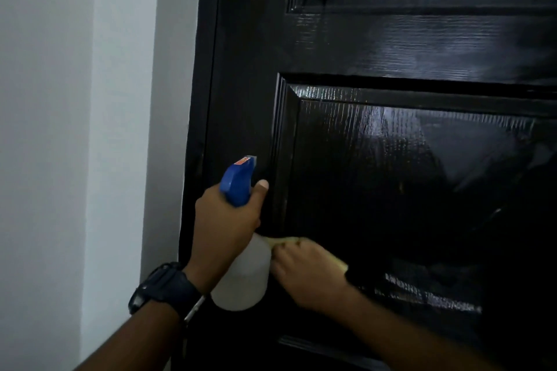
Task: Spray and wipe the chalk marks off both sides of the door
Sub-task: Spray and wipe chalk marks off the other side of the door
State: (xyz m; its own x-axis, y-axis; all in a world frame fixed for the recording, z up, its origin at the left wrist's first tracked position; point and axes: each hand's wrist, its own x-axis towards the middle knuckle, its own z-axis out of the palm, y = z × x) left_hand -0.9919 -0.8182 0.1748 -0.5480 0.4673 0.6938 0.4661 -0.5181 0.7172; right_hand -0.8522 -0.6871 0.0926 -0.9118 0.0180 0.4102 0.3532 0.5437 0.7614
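Surroundings: white wall (75, 129) left of black door (391, 48)
Left hand (224, 221): watch (164, 288) on wrist, curled round spray bottle (244, 265)
Right hand (304, 269): fingers pressing yellow cloth (337, 262) against door

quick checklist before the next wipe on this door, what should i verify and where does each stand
1. Spray bottle held firmly: ok, the left hand grips its neck under the blue trigger head.
2. Nozzle aimed at the door: ok, it points at the dark door face.
3. Cloth in hand: ok, the right hand presses a yellow cloth against the lower panel.
4. Panel wet enough: ok, it shines with wet streaks.
5. Chalk marks gone: cannot tell, pale streaks near the panel's bottom may be glare.
6. Liquid left in bottle: cannot tell.
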